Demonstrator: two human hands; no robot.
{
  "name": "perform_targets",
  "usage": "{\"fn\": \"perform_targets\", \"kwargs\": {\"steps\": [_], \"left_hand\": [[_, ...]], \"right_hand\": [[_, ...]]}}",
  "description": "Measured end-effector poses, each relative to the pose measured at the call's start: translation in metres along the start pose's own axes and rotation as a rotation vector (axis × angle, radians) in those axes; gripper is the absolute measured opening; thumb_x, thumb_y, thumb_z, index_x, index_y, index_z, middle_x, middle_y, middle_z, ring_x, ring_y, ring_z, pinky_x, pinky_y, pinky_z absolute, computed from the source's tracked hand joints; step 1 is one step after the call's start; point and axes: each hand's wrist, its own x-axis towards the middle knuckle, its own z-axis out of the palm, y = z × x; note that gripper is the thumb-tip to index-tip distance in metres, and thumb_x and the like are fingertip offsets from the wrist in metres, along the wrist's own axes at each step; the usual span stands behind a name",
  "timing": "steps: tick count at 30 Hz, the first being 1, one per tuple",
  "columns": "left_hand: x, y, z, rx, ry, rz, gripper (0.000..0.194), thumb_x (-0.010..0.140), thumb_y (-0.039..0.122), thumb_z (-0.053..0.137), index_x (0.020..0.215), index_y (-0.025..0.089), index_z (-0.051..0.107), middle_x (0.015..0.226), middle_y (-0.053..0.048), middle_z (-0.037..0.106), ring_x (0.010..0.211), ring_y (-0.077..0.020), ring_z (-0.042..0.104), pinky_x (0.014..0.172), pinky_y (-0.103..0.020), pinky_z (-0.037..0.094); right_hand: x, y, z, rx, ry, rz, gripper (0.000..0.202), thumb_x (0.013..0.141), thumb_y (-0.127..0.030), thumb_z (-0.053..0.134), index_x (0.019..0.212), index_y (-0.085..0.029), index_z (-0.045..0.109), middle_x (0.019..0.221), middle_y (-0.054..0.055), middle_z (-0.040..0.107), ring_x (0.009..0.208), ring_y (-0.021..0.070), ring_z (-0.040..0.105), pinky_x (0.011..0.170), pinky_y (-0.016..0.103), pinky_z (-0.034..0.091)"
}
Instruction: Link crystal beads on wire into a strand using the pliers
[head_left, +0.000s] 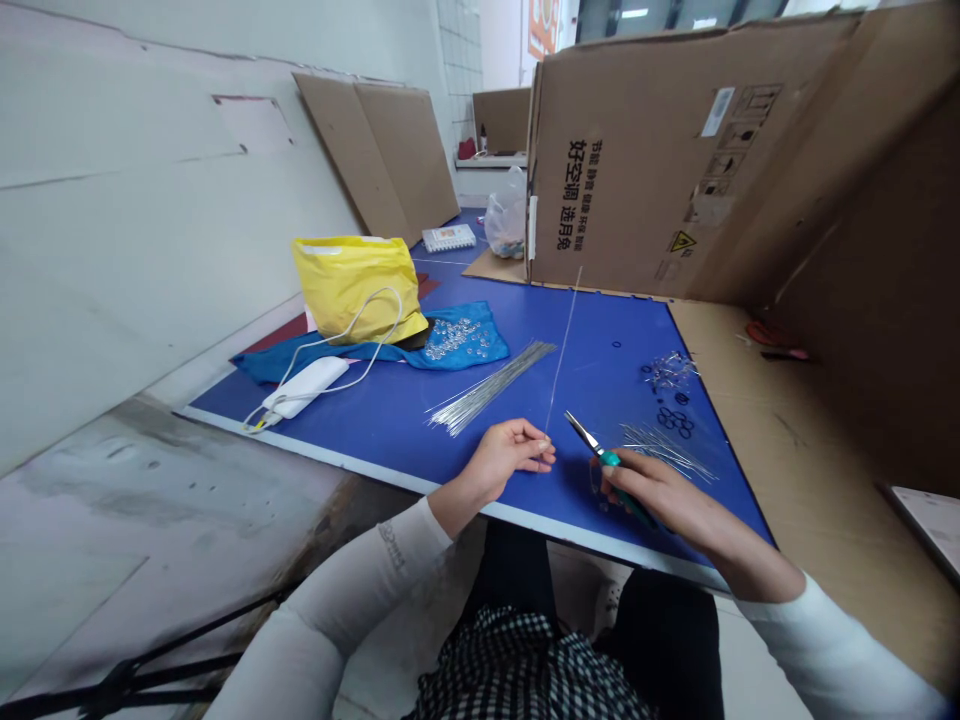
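My left hand (514,458) is over the near part of the blue table (592,345), thumb and fingertips pinched together. Whatever lies between them is too small to make out. To its right, my right hand (649,485) is wrapped around green-handled pliers (587,434), their narrow metal jaws pointing up and left toward my left hand without touching it. A bundle of straight thin metal wires (491,388) lies beyond my left hand. Shorter wire pieces (667,450) are spread just past my right hand. Farther right sit black rings (675,422) and a small heap of bent wire pieces (670,371).
A blue cloth (480,325) holds many small clear rings beside a yellow bag (360,290). A white power bank (309,388) with a cable lies at left. Large cardboard (637,190) walls off the back and right. A plastic bag (508,215) stands behind.
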Motion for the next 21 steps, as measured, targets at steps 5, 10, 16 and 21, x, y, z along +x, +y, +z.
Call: {"fn": "perform_targets", "kwargs": {"steps": [5,10,16,21], "left_hand": [[-0.006,0.01,-0.001,0.005,-0.112,-0.052,0.031,0.067,0.032,0.084,0.078,0.012,0.062,0.077,-0.007,0.07,0.071,-0.0177,0.069,0.072,-0.036,0.057],[0.002,0.001,-0.001,0.012,-0.017,0.126,0.024,0.069,0.026,0.081,0.077,0.013,0.062,0.081,-0.005,0.072,0.076,-0.0163,0.07,0.079,-0.033,0.054],[0.021,-0.022,-0.003,-0.008,0.016,0.205,0.025,0.067,0.026,0.081,0.077,0.013,0.062,0.083,-0.005,0.073,0.078,-0.0167,0.071,0.082,-0.033,0.052],[0.024,-0.027,-0.006,0.061,0.015,0.224,0.023,0.067,0.027,0.081,0.075,0.014,0.064,0.08,-0.004,0.073,0.076,-0.0162,0.07,0.081,-0.032,0.052]], "right_hand": [[0.001,-0.003,-0.003,-0.016,-0.003,0.005,0.035,0.084,-0.053,0.05,0.073,-0.021,0.06,0.076,0.003,0.065,0.075,0.02,0.057,0.071,0.032,0.044],[0.001,0.002,-0.003,-0.019,-0.008,-0.021,0.034,0.087,-0.051,0.049,0.076,-0.021,0.06,0.077,0.003,0.064,0.074,0.0193,0.056,0.07,0.031,0.042],[0.0,0.006,-0.003,-0.011,0.004,-0.04,0.032,0.086,-0.049,0.05,0.075,-0.021,0.06,0.075,0.002,0.063,0.071,0.0185,0.054,0.067,0.031,0.041],[-0.001,0.008,-0.004,-0.014,-0.016,-0.022,0.033,0.086,-0.05,0.049,0.077,-0.021,0.06,0.077,0.003,0.064,0.074,0.0196,0.056,0.07,0.032,0.042]]}}
